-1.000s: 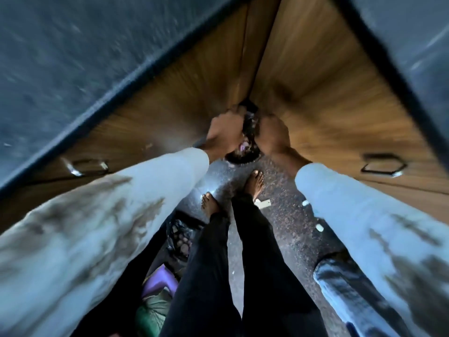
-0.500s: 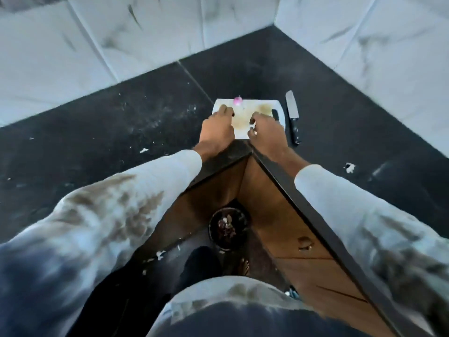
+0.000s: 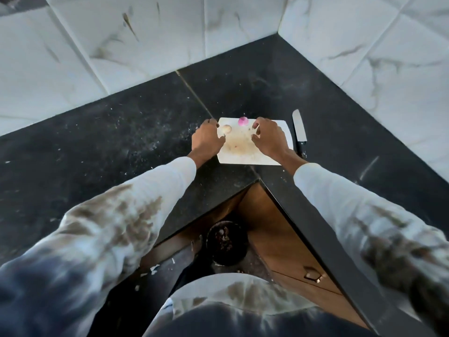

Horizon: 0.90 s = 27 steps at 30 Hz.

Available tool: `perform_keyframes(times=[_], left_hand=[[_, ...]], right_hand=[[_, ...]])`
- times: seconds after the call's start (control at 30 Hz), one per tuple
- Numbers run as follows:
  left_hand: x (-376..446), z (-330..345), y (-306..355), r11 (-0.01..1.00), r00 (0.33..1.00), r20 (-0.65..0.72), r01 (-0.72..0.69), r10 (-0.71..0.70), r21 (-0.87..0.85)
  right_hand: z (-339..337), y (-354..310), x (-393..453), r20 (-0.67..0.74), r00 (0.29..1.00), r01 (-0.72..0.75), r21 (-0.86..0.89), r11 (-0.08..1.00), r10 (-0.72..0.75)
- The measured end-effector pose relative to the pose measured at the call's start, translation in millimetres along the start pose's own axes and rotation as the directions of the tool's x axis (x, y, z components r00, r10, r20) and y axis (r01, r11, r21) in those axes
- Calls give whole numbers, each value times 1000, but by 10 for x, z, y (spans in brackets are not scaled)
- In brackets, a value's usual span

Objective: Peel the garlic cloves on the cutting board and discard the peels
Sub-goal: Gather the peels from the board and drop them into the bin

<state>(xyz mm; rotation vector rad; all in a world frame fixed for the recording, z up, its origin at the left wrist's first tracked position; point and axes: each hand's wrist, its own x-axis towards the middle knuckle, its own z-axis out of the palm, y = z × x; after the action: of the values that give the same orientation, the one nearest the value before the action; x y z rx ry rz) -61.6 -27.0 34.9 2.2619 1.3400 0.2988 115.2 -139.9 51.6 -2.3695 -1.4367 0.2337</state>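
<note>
A white cutting board [image 3: 245,156] lies on the black counter in the corner. On its far left part sits a pale garlic clove [image 3: 226,128]; a pink-purple piece [image 3: 243,121] lies at its far edge. My left hand [image 3: 206,139] rests over the board's left edge with fingers bent down, thumb close to the pale clove, nothing visible in it. My right hand [image 3: 268,139] is on the board's right part, fingertips down and spread, holding nothing that I can see. The board's middle is stained.
A knife [image 3: 299,128] lies on the counter just right of the board. A dark round bin [image 3: 227,242] with scraps stands on the floor below the counter corner, beside wooden drawers [image 3: 286,254]. Peel bits dot the counter and floor. Marble wall tiles enclose the corner.
One second ago both hands were down over the floor bin. They rose to the cutting board, and now sit farther apart on it, uncovering the pale clove.
</note>
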Motion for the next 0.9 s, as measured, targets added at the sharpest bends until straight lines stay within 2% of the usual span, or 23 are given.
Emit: perform_keyframes(times=[0.23,0.43,0.6,0.77,0.9], left_hand=[[526,195,-178,996,990,108,-86,88,-22],[834,297,-237,983,968,188,-178,168,38],[930,338,-233,951,939,182,-306,292,50],[974,372,-161,915,924,139,-375,356,150],[907,435,18,913,915,160,-390,369,121]], right_hand=[[440,-28,436,45,995,-91,-33,995,92],[632,3,776,73,988,-134,-47,990,137],[677,21,911,48,990,-132,-49,990,135],[585,155,828,51,991,-125,-2,992,125],[464,324,653,53,994,-92,-34,995,94]])
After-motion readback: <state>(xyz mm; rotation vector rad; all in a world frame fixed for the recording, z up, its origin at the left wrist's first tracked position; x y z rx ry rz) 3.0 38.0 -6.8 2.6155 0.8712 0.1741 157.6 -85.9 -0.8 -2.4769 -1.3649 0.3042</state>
